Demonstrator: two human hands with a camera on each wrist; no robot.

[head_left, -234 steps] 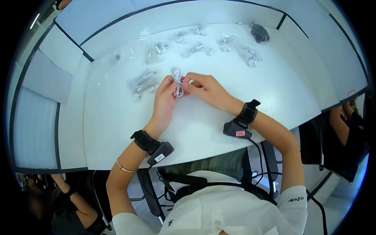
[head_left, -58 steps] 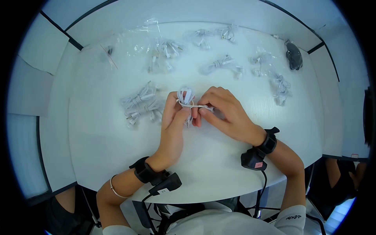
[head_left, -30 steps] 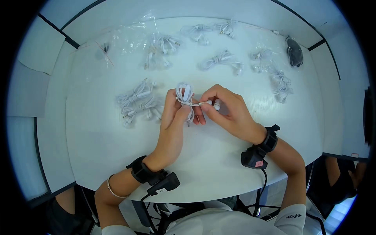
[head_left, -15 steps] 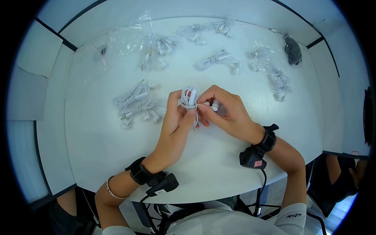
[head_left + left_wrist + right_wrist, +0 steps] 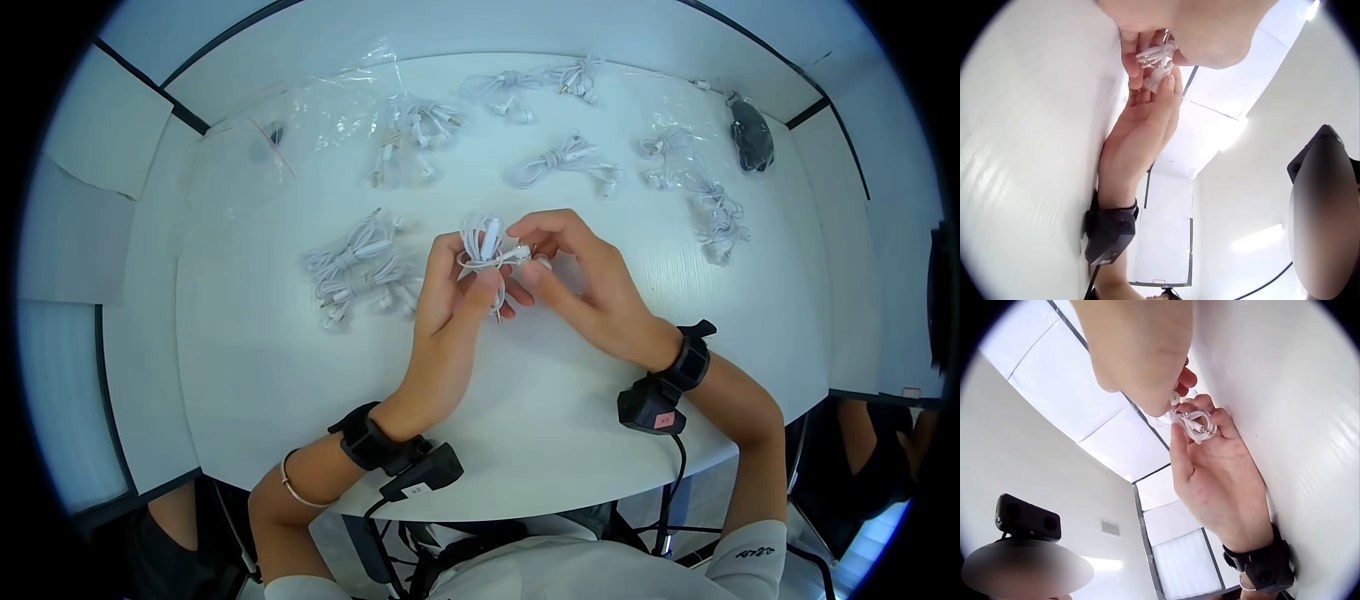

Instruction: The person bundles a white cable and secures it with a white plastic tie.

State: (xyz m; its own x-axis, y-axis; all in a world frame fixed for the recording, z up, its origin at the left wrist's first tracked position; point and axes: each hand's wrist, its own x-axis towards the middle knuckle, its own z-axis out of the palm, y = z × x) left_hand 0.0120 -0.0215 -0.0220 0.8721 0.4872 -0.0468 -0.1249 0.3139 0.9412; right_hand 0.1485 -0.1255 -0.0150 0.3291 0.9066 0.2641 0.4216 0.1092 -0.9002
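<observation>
A coiled bundle of white earphones [image 5: 484,238] is held over the table in my left hand [image 5: 440,325], thumb pressed on the middle of the coil. Wire wraps cross the bundle's waist, and the metal plug tip points down toward me. My right hand [image 5: 592,290] is at the bundle's right side, its thumb and fingers around the earbuds [image 5: 522,252], close against the wraps. The right wrist view shows the looped cable [image 5: 1199,427] along the left fingers. White earbud pieces [image 5: 1157,80] sit between the two hands' fingertips in the left wrist view.
Left of my hands lies a pile of coiled white earphones [image 5: 355,262]. Several bagged earphones [image 5: 565,163] are spread across the back and right. Clear plastic bags [image 5: 345,110] lie at the back left. A dark bagged item [image 5: 750,135] sits back right, near the low partitions.
The earbuds, pulled out rightward on their wire a second ago, are now close against the coil. The right fingers have spread a little. Earlier, the wraps round the coil were being handled farther back.
</observation>
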